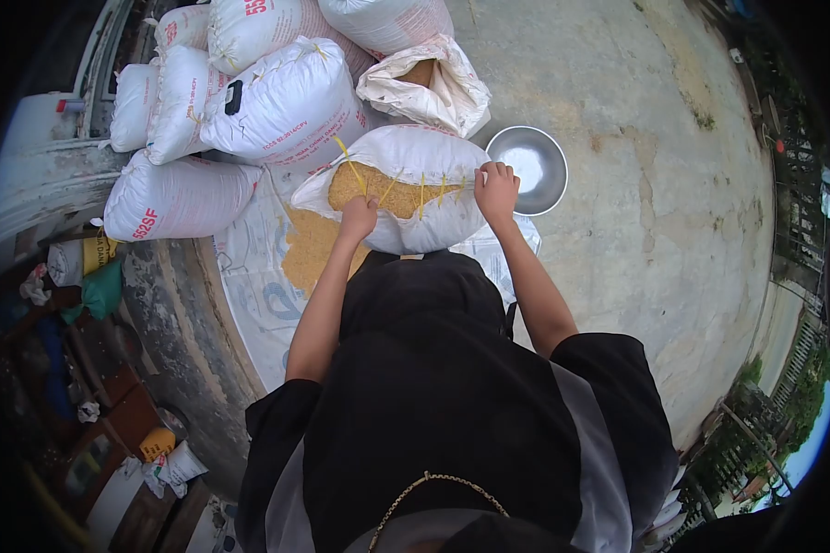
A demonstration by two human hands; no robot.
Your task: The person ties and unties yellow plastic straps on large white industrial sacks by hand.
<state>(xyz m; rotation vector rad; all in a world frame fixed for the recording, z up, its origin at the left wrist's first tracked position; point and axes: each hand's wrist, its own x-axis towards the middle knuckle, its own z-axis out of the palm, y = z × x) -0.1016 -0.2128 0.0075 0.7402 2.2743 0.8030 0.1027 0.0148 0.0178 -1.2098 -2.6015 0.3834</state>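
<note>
A full white sack [424,235] lies in front of me, its mouth partly open over yellow-brown grain [406,195]. Yellow ties [422,195] cross the gap between its edges. My left hand [359,216] is closed at the near edge of the opening, pinching a yellow tie that sticks up toward the far left. At the right end of the sack, my right hand [497,191] has its fingers closed on the sack's edge. A metal basin [551,173] stands just beyond that hand.
Several filled sacks [290,101] are piled at the back left, with a black object [233,97] on one. An open sack [466,92] stands behind. Spilled grain [312,253] lies on a white sheet [258,286] at the left.
</note>
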